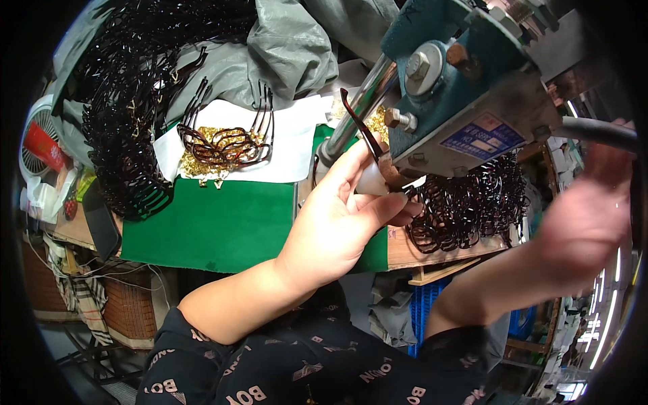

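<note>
My left hand (331, 219) is closed on a dark brown eyeglass frame (363, 127), pinching it under the head of a teal hand press (432, 88). One temple of the frame sticks up past my fingers; the rest is mostly hidden by the hand and press. At the far right, my right hand (586, 219) is blurred, with its fingers around the press lever (597, 133). Several tortoiseshell eyeglass frames (236, 145) lie on small gold-coloured pieces (192, 164) over white paper (291, 152). A heap of dark frames (466, 202) sits beneath and right of the press.
A green mat (216, 226) covers the table front. Left of it rises a large pile of dark eyeglass frames (125, 135) beside grey cloth (290, 50). A small fan (39, 138) stands far left. Below the table on the right is a blue crate (424, 310).
</note>
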Tool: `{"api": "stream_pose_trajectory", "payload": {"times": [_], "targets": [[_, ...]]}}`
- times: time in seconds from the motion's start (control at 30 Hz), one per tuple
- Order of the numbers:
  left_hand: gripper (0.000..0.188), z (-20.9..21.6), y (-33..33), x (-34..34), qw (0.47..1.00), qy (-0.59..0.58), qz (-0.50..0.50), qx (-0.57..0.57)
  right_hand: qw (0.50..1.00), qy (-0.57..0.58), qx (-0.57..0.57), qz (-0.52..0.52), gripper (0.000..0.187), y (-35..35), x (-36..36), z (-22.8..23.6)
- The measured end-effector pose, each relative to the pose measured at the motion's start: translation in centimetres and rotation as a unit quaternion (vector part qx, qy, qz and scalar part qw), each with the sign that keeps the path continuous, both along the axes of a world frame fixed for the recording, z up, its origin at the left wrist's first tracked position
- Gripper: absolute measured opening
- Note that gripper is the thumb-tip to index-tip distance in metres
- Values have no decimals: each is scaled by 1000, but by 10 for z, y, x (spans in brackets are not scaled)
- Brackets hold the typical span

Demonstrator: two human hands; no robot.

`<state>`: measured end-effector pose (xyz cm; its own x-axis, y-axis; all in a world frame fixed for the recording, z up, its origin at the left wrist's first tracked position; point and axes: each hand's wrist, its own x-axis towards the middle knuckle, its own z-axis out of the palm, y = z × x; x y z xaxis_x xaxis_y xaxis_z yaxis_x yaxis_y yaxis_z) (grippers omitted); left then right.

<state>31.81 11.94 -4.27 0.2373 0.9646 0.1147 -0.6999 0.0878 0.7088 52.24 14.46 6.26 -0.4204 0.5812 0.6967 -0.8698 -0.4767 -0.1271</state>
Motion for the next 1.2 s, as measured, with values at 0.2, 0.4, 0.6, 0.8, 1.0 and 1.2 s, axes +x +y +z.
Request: {"api": "stream_pose_trajectory", "payload": {"times": [0.2, 0.4, 0.6, 0.8, 1.0, 1.2], "targets": [[49, -2, -7, 2, 999, -23, 30, 4, 150, 232, -311, 910, 21, -28, -27, -6], [54, -1, -3, -10, 1000, 8, 0, -2, -544, 174, -201, 796, 28, -40, -65, 20], [47, -17, -44, -87, 990, 11, 129, -48, -459, 488, -128, 731, 11, 41, -27, -85], [44, -96, -60, -158, 951, 57, 259, -156, -49, 765, -302, 567, 21, 143, 19, -227], [47, -112, -73, -169, 894, 277, 333, -120, 180, 831, -366, 377, 30, 138, -28, -210], [53, -55, -62, -126, 650, 707, 216, 175, 173, 818, -390, 386, 27, 122, -32, -186]]}}
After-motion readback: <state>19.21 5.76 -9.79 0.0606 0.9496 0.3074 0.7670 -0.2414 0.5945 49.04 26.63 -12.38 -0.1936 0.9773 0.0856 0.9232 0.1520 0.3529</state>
